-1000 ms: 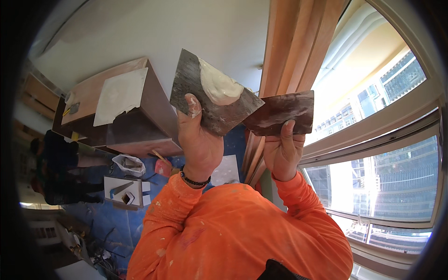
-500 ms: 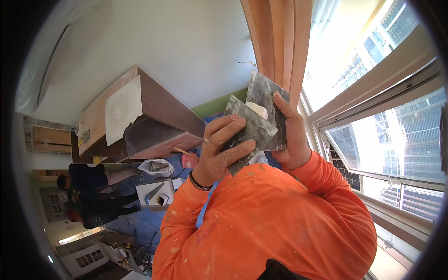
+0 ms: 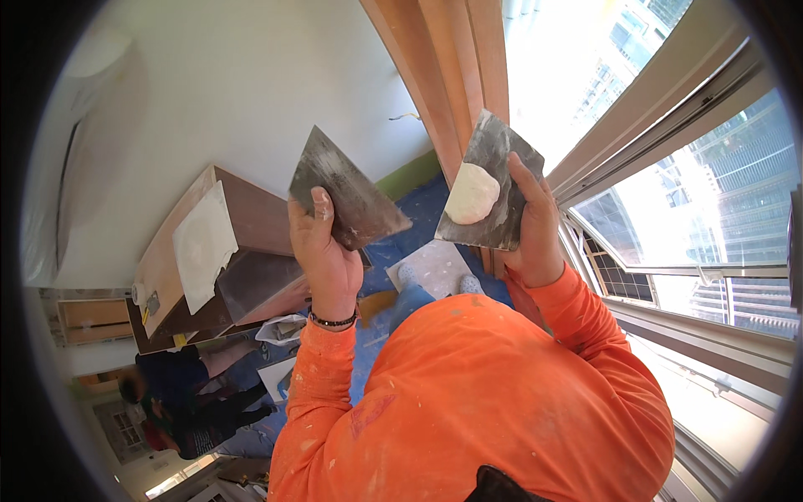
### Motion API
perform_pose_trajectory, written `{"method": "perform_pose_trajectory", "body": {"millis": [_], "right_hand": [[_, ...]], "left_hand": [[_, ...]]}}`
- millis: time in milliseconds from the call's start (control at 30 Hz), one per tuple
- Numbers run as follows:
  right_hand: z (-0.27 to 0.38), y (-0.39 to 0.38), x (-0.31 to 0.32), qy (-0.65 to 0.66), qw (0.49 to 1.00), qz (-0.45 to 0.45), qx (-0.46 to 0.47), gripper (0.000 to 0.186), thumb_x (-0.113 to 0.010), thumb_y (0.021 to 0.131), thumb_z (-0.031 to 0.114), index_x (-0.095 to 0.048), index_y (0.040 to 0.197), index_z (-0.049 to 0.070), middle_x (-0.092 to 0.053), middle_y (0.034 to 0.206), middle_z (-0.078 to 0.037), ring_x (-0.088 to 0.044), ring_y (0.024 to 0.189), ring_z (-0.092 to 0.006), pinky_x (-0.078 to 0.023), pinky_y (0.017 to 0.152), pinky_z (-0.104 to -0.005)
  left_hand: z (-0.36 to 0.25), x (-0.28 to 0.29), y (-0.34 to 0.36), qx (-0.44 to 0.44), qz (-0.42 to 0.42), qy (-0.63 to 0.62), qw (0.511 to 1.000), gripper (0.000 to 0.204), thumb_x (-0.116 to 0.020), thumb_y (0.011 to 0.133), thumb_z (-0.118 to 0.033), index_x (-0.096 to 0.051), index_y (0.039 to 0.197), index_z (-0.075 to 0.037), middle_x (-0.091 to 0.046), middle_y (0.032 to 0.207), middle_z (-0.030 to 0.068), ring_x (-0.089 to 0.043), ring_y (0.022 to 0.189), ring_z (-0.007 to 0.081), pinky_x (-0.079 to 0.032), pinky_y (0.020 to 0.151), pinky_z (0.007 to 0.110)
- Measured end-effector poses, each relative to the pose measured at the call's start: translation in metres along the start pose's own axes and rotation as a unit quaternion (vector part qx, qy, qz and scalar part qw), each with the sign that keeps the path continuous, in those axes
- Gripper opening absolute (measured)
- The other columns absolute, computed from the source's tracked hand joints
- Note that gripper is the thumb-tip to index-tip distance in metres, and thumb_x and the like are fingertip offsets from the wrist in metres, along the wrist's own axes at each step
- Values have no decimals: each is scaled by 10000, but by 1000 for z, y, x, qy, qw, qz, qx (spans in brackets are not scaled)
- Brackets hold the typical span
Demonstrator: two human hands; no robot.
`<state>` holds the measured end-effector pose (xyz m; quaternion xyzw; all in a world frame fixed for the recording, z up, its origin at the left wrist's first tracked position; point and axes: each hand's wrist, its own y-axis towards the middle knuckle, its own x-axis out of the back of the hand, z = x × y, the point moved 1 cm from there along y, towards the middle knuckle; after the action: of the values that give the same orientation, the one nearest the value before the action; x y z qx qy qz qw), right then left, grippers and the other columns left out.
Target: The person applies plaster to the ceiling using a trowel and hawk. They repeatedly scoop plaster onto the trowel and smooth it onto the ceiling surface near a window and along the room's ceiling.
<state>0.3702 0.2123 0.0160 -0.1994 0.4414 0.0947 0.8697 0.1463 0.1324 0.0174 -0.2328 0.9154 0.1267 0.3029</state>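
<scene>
Left hand [image 3: 326, 263] and right hand [image 3: 538, 230] have parted since the earlier head view, fingers [image 3: 322, 207] grasping a smeared blade [image 3: 347, 186] left of centre and a loaded plate [image 3: 495, 144] right of centre; steeper tilting could shed its pale paste [image 3: 473, 194].

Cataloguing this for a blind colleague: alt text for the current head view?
The left hand holds a flat dark blade and the right hand a second blade bearing pale paste. An orange top fills the lower middle; a brown cabinet stands at left, windows at right.
</scene>
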Motion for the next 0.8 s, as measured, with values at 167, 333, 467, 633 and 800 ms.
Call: {"method": "perform_pose_trajectory", "body": {"millis": [167,333,467,633,800], "right_hand": [[-51,0,-13,-40,998,26,-43,242,-628,1039,182,-617,1251,66,-704,1160,-65,-711,1016,-176,-613,844,-352],[-61,2,-47,-15,998,-58,-15,263,-630,1040,206,-609,1257,60,-704,1167,-64,-707,1019,-174,-597,873,-347],[-28,28,-45,44,995,-51,68,285,-591,1051,216,-559,1289,63,-689,1175,-84,-718,1011,-218,-634,842,-399],[-17,34,-25,92,984,-101,115,276,-564,1059,220,-538,1291,75,-669,1199,-89,-721,1013,-232,-653,842,-440],[-30,30,-30,35,953,-206,217,260,-591,1053,197,-544,1284,86,-666,1188,-59,-714,1017,-211,-647,831,-394]], "left_hand": [[39,3,41,293,113,-281,907,452,-439,1113,-280,-420,1493,-36,-477,836,-3,-458,587,130,-446,563,247],[48,-3,51,244,172,-2,954,524,-553,1073,-261,-402,1503,-3,-631,1231,36,-630,1075,117,-542,899,271],[63,57,87,320,157,65,932,454,-613,1052,-229,-482,1425,-7,-635,1293,50,-642,1133,135,-550,929,281],[6,48,121,206,181,52,960,323,-652,1016,-112,-565,1314,-22,-646,1205,55,-662,1101,206,-557,966,375],[-22,0,125,-280,425,430,746,385,-756,827,-44,-666,1195,-106,-631,1189,74,-576,970,219,-474,844,367]]}}
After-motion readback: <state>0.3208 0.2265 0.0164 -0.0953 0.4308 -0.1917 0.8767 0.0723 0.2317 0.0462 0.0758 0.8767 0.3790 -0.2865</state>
